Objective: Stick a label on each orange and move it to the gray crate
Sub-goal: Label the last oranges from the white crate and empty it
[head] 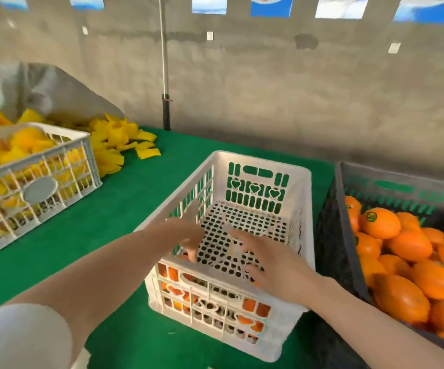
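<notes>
Green felt table [140, 198], concrete wall behind. I log: white crate [263, 162], remaining oranges [173, 273] at near end, glimpsed through lattice, just below left fingertips. Left hand [186, 233] nearer, dipped inside, blurred; grip cannot tell. Right hand [276, 265] above crate floor, fingers spread, holding nothing. Long axis, stem direction of remaining oranges: hidden. Gray crate [402, 173] right of right hand, holds heaped oranges [410, 246].

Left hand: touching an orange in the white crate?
Cannot tell. Head view: the left hand reaches toward an orange in the white crate; blur hides contact.
</notes>
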Motion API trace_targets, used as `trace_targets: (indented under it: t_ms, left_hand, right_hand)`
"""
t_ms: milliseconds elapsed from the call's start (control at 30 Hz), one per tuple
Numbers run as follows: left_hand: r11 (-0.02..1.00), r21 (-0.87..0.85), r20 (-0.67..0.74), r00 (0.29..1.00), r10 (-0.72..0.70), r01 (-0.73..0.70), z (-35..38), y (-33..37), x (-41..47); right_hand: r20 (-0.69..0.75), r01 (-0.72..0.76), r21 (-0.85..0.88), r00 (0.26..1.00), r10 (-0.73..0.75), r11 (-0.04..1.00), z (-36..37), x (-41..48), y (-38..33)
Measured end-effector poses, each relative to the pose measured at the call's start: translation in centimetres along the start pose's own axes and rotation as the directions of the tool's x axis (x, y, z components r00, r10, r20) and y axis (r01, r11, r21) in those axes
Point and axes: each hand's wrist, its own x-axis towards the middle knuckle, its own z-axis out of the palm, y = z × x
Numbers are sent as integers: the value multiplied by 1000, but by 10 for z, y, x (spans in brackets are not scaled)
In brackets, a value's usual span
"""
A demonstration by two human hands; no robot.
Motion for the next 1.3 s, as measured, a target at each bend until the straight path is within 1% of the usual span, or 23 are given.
trace_targets:
  t_ms: [67, 133, 200, 267, 333, 400, 433, 467, 533, 567, 600, 633, 667, 700, 733, 767, 800, 867, 933, 1033, 1167, 1233, 1300]
  left_hand:
    - [987, 156, 87, 995, -42, 28, 6, 2, 18]
    - [967, 250, 188, 977, -100, 51, 13, 2, 32]
    - [967, 246, 264, 955, -137, 71, 21, -1, 41]
    - [974, 209, 305, 940, -152, 90, 28, -3, 48]
    - [978, 204, 319, 941, -112, 47, 31, -1, 50]
    - [982, 187, 306, 950, -67, 9, 28, 5, 49]
    - [987, 161, 285, 958, -40, -7, 24, 10, 48]
    - [996, 87, 256, 967, -5, -18, 19, 15, 45]
    - [984, -167, 181, 979, 91, -61, 7, 23, 36]
    - [947, -309, 139, 981, 138, -89, 0, 26, 30]
    - [876, -467, 101, 977, 186, -118, -6, 29, 23]
    - [758, -637, 72, 969, 237, -138, -12, 32, 15]
    - [589, -796, 50, 952, 301, -144, -16, 35, 5]
    - [392, -910, 21, 927, 374, -137, -18, 38, -7]
    - [205, -970, -26, 898, 439, -129, -19, 40, -16]
    - [49, -991, -86, 874, 478, -125, -19, 43, -26]
    - [-73, -990, -144, 857, 495, -124, -19, 47, -34]
    - [-265, -957, -241, 834, 496, -119, -16, 56, -51]
    - [-374, -921, -304, 802, 514, -109, -13, 71, -69]
    - [-468, -880, -372, 735, 568, -84, -8, 95, -93]
    - [-596, -803, -439, 691, 575, -14, -1, 128, -117]
    - [-624, -781, -479, 664, 574, -24, 0, 146, -128]
    - [-640, -766, -504, 672, 543, -56, 2, 164, -138]
  right_hand:
    - [-25, 6, 13, 1000, -6, 1000, 3, 0, 3]
    - [-40, 10, 7, 999, -10, 1000, 5, 1, 5]
    - [-45, -1, 16, 999, 2, 1000, 6, 2, 7]
    - [-31, -9, 24, 999, 10, 1000, 5, 2, 9]
    - [-19, -17, 19, 1000, 17, 1000, 4, 1, 8]
    - [-32, -57, 32, 998, 58, 998, 6, -1, 8]
    - [-49, -97, 52, 994, 100, 994, 7, -1, 9]
    - [-69, -151, 90, 985, 157, 984, 8, -1, 9]
    - [-125, -263, 236, 946, 298, 935, 5, 2, 10]
    - [-160, -308, 331, 913, 375, 892, 1, 3, 10]
    - [-191, -339, 425, 873, 449, 839, -6, 5, 9]
    - [-212, -353, 515, 831, 515, 781, -14, 7, 9]
    - [-222, -349, 610, 787, 576, 712, -23, 7, 9]
    - [-214, -329, 708, 744, 633, 626, -31, 4, 9]
    - [-185, -296, 796, 710, 679, 527, -39, 0, 8]
    - [-149, -257, 864, 691, 707, 433, -46, -5, 6]
    - [-124, -217, 907, 683, 720, 362, -52, -12, 5]
    - [-98, -155, 948, 688, 719, 278, -60, -26, 1]
    - [-81, -97, 973, 709, 701, 210, -65, -41, -4]
    - [-97, -17, 987, 727, 680, 159, -70, -61, -13]
    - [-190, 81, 978, 724, 663, 192, -79, -88, -22]
    - [-232, 109, 969, 713, 662, 222, -80, -103, -25]
    - [-276, 114, 953, 710, 648, 281, -81, -118, -28]
